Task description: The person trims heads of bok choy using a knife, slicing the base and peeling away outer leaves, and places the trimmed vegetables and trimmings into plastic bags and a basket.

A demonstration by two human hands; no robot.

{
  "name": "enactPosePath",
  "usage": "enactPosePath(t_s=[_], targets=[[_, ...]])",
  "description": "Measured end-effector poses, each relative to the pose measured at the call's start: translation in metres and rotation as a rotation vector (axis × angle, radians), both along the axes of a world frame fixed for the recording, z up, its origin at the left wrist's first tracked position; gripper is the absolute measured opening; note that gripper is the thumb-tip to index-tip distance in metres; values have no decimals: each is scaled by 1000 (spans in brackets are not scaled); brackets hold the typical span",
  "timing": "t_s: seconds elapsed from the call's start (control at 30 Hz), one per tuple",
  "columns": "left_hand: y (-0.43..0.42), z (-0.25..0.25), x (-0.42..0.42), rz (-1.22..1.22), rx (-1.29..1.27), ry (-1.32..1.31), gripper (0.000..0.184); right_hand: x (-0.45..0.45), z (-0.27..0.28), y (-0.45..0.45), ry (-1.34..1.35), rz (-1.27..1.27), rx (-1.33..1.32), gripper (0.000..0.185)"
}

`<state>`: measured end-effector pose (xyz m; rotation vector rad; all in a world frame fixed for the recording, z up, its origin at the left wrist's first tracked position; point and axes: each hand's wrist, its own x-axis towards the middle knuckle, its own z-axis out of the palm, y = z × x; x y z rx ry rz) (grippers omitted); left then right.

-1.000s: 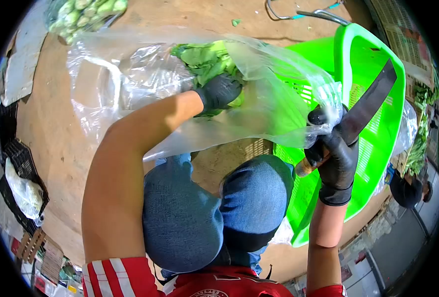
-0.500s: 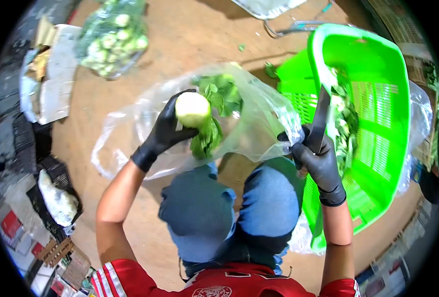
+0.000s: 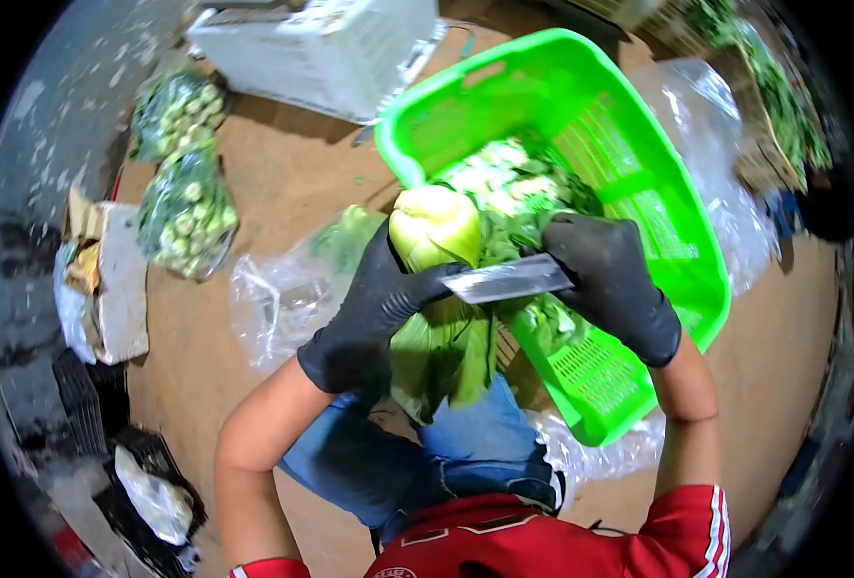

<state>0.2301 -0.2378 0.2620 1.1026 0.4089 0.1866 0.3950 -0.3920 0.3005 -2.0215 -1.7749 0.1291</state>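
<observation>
My left hand [image 3: 379, 299], in a black glove, is closed around a bok choy [image 3: 434, 227] with a pale, rounded base facing up and broad green leaves hanging below. In my right hand [image 3: 610, 275], also gloved, is a knife [image 3: 509, 279]. Its flat blade points left, in front of the bok choy and close to my left thumb; whether it touches is unclear. Just beyond both hands stands a bright green plastic basket [image 3: 672, 173], tilted, with cut leaves and pale trimmings [image 3: 509, 178] inside.
A clear plastic bag [image 3: 277, 299] with greens lies on the floor at left. Two filled vegetable bags [image 3: 191, 217] are further off, near a white crate [image 3: 311, 58]. Plastic sheeting [image 3: 706, 125] lies right of the basket. A black crate [image 3: 143, 501] sits at lower left.
Both hands have come together over the basket's near side, bringing the bok choy and knife close to each other. My view has turned right, leaving the clear bag further left.
</observation>
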Motion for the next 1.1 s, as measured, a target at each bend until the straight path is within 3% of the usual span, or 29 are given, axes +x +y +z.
enactPosePath(t_s=[0.07,0.33,0.4,0.43,0.5,0.57,0.6,0.67,0.7,0.73,0.77,0.8,0.87,0.93,1.0,1.03,1.1], targets=[[-23,-1,15,-15,129,15,57,8,-3,-20,-41,-33,1,12],[-87,-19,42,-111,149,-4,47,13,-47,-74,-21,-219,-91,11],[-91,-27,46,-153,331,-11,46,18,-64,-82,52,-224,-110,12],[-94,-32,46,-171,419,-17,46,23,-77,-86,87,-225,-121,13],[-106,-25,36,-232,280,12,58,55,-144,-106,145,-398,-252,18],[-118,-14,31,-258,518,-73,65,88,-205,-149,270,-657,-518,23],[-118,-12,32,-228,306,-64,67,87,-188,-153,333,-727,-446,26],[-111,-33,36,-216,224,9,64,67,-147,-161,560,-859,-399,32],[-108,-38,43,-242,230,40,62,55,-144,-165,666,-721,-57,42],[-108,-40,49,-244,240,-49,57,36,-106,-151,927,-525,137,64],[-112,-41,54,-237,207,-68,56,22,-85,-142,970,-371,184,73],[-118,-43,58,-232,175,-84,56,9,-51,-131,764,-301,117,75],[-120,-47,60,-270,93,-78,53,9,-45,-121,663,-275,-54,68],[-102,-39,69,-394,239,-64,52,20,-48,-122,668,-237,-39,54],[-86,-36,70,-578,186,42,51,30,-58,-121,996,-262,-49,40],[-89,-34,69,-558,-10,33,50,35,-59,-120,1168,-319,-104,36],[-89,-46,69,-519,-24,3,48,52,-81,-123,1061,-379,-36,33]])
